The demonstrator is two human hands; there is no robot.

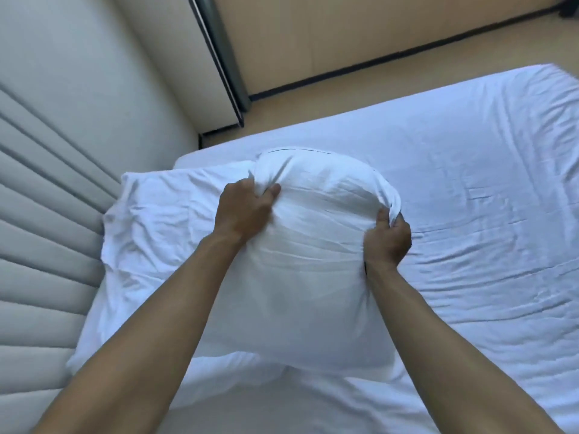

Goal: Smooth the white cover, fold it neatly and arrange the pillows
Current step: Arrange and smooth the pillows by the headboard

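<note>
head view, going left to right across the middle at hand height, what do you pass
padded headboard → pillow lying flat by the headboard → left hand → held pillow → right hand → wrinkled white sheet

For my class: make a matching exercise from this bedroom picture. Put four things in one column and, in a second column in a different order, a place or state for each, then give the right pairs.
Things
1. held pillow
2. second pillow
3. headboard
4. sheet

Places or states
A. padded, with ridges, along the left edge of the view
B. gripped near its far corners by the left hand and the right hand
C. spread across the bed, creased, to the right of the pillows
D. lying next to the headboard, partly under the held pillow

Pairs: 1-B, 2-D, 3-A, 4-C
</note>
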